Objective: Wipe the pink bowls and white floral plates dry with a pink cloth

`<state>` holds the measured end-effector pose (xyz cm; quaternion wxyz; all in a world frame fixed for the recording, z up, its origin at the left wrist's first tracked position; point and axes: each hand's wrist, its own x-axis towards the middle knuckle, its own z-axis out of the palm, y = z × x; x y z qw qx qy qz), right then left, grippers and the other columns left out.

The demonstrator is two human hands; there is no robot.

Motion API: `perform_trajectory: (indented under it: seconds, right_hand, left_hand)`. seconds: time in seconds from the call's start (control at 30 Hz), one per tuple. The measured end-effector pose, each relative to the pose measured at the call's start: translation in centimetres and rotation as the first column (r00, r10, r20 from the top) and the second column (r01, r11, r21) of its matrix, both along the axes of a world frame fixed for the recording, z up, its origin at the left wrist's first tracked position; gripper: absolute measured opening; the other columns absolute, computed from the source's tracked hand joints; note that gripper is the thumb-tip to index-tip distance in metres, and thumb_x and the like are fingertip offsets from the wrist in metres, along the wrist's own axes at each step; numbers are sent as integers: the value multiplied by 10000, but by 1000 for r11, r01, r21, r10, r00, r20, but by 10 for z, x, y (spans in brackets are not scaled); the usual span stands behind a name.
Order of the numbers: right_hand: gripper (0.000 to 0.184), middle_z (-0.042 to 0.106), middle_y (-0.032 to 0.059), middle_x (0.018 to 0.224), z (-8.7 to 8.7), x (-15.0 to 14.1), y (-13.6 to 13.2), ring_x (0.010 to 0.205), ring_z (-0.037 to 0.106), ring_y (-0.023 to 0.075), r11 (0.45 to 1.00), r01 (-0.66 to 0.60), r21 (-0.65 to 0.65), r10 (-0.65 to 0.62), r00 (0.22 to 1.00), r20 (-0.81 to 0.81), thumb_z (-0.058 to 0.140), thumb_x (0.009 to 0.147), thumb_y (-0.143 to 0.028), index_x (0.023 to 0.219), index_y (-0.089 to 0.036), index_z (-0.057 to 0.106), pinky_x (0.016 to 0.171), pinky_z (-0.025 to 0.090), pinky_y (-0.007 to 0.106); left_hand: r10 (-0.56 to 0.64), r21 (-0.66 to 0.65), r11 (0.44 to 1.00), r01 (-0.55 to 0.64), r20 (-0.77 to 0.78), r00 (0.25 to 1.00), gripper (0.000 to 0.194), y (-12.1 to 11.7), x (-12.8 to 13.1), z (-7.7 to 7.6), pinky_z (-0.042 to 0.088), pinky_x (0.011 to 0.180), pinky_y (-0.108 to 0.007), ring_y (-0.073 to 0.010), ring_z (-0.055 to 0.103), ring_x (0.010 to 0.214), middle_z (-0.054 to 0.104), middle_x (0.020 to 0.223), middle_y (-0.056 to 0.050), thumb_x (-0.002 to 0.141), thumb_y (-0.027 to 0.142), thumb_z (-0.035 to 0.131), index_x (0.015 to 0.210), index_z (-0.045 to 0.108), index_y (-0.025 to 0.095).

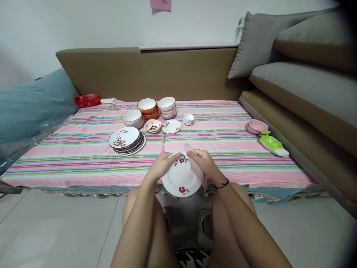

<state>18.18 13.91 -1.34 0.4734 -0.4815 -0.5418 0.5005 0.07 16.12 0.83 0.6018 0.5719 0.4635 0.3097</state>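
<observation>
A white plate with red flowers and grey leaves is held up above my knees, tilted toward me. My left hand grips its left rim, thumb on the upper face. My right hand pinches a thin pale cloth or tissue against the plate's upper right rim; the sheet hangs down along that side. Fingers behind the plate are hidden. Beyond my hands lie a small stack of white flowered plates and a squarish pink dish. To the left sits a stack of dark-edged plates.
On the striped cloth stand orange bowls, white bowls, a larger white bowl and small white dishes. Pink bowls and a green leaf-shaped dish lie right, beside stacked cushions. A red package is far left.
</observation>
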Motion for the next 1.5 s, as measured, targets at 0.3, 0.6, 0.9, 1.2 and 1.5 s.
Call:
perform_trajectory:
  seconds: [0.3, 0.6, 0.9, 1.2, 1.5]
  right_hand:
    - [291, 558, -7, 733, 4, -3, 1, 647, 508, 144, 992, 128, 20, -125, 985, -116, 555, 807, -474, 890, -195, 544, 580, 409, 255]
    - [301, 601, 30, 855, -4, -10, 3, 759, 536, 159, 988, 134, 71, -130, 990, -61, 582, 783, -416, 943, -162, 553, 662, 432, 258]
    - [305, 546, -5, 701, -5, 3, 2, 637, 474, 139, 979, 173, 107, -186, 974, 127, 585, 779, -471, 784, -167, 562, 560, 372, 249]
    - [387, 480, -33, 591, 0, -1, 0, 596, 407, 118, 983, 70, 168, -134, 905, 405, 605, 747, -522, 609, -179, 493, 529, 287, 234]
    - [312, 598, 19, 762, -9, -11, 4, 691, 511, 162, 989, 133, 62, -137, 988, 68, 555, 795, -477, 835, -168, 577, 607, 400, 257]
  left_hand:
    - [569, -114, 810, -575, 388, 725, 440, 15, 17, -19, 390, 487, -221, -121, 519, 518, 613, 618, -24, 659, 551, 688, 690, 620, 117]
    - [646, -52, 746, -664, 300, 702, 492, 15, 18, -17, 380, 485, -227, -127, 514, 530, 616, 634, -31, 687, 619, 626, 691, 616, 127]
    - [188, -23, 982, -186, 114, 976, 476, 7, 5, -9, 325, 422, -236, -145, 495, 450, 604, 536, -52, 719, 593, 620, 573, 608, 140]
    - [57, -42, 998, -53, 96, 994, 490, -1, 8, -10, 325, 432, -250, -150, 479, 444, 591, 527, -52, 737, 600, 593, 552, 606, 147]
    - [717, -111, 682, -723, 298, 630, 478, 18, 18, -21, 437, 535, -236, -149, 589, 588, 673, 705, -65, 811, 577, 506, 728, 655, 130]
